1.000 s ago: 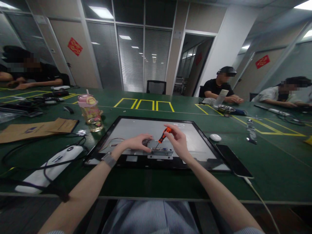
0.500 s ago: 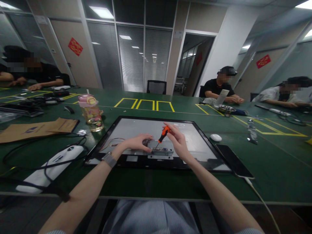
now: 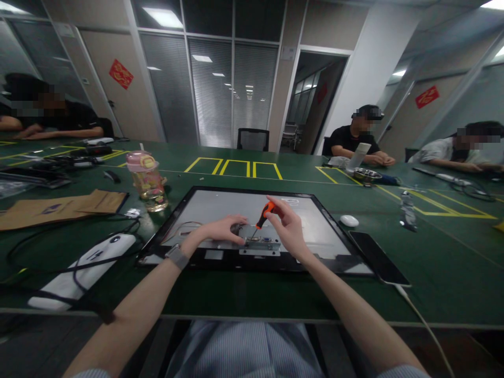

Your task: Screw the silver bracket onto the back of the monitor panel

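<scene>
Right hand (image 3: 289,228) pinches the screwdriver (image 3: 265,212), mid-frame, angled down to the bracket (image 3: 260,252). Left hand (image 3: 227,229) is at the bracket's left end; whether gripping, cannot tell. Bracket lies on the panel (image 3: 208,203), lower centre. Risk: the screwdriver's tilt could cause slippage, scratching the panel.

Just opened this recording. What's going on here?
The person's right hand holds an orange-and-black screwdriver, tilted with its tip down at a metal bracket. The left hand is at the bracket's left end, thumb near the tip; its grip is unclear. The bracket sits on a flat, black-framed panel lying on a green table. Whether the tip is in a screw is too small to tell.
</scene>
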{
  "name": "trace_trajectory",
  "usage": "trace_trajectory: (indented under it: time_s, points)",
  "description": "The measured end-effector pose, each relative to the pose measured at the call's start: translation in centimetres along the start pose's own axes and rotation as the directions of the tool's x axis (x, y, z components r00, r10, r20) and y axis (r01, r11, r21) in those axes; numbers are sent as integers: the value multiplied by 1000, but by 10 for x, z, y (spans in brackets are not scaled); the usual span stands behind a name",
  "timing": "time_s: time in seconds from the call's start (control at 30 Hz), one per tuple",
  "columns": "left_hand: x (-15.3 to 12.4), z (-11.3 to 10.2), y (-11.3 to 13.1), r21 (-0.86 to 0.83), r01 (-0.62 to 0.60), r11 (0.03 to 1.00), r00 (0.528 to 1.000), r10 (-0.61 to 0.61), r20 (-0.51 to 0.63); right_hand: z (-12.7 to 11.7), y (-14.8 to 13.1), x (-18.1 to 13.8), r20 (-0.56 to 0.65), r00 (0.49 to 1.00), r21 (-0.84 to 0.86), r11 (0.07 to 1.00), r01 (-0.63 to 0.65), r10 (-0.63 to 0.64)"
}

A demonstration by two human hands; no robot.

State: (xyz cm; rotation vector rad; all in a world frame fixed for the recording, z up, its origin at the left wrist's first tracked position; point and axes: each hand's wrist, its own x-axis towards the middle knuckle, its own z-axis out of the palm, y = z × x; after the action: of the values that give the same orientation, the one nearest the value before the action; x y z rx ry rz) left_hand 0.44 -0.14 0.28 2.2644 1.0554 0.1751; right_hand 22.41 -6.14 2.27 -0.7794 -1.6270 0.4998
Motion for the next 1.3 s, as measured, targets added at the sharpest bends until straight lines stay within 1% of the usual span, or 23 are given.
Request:
trace_trajectory:
  time_s: [0.07,0.23,0.3,0.4,0.47,0.57,0.6,0.77,0.83,0.97,1.03,1.07,1.13,1.23,1.3]
  points:
    - [-1,0,1,-2,-3,1000,1000,3,6,0,2,0,-24,1000,-21,1000,3,-4]
    - [-1,-1,1,6,6,1000,1000,-6,13,-1,2,-1,88,996,68,997,-23,17]
    - [0,-1,1,11,3,1000,1000,-3,19,1,2,-2,56,998,60,998,-24,21]
    - [0,-1,1,10,-4,1000,1000,4,27,2,1,-2,-21,1000,-2,1000,-8,8]
    - [-1,-1,1,11,-9,1000,1000,9,23,1,0,-1,-9,1000,-4,1000,-5,5]
    - [-1,-1,0,5,-13,1000,1000,13,16,0,-2,-2,58,998,61,998,-24,20]
    - [0,-1,0,-1,-12,1000,1000,12,13,0,-2,-2,63,998,75,997,-30,25]
    - [-1,-1,0,-1,-7,1000,1000,7,15,1,2,-1,-33,999,39,999,-27,28]
    - [-1,-1,1,5,-12,1000,1000,12,9,-1,2,1,0,999,95,994,-53,53]
    - [-1,-1,0,8,-5,1000,1000,5,6,-3,1,3,184,977,294,942,-159,108]
    - [0,-1,-1,7,1,1000,1000,-1,12,-2,2,3,221,969,324,928,-182,112]
    - [0,-1,-2,6,-1,1000,1000,0,13,-2,2,2,211,971,302,937,-178,116]
    - [0,0,-3,1,-6,1000,1000,6,12,-1,2,1,138,985,190,973,-132,106]
    - [1,0,-4,-5,-19,1000,1000,19,12,1,1,0,9,1000,5,1000,-17,17]
    - [1,0,-4,-8,-23,1000,1000,23,16,1,1,0,-21,1000,-1,1000,14,-14]
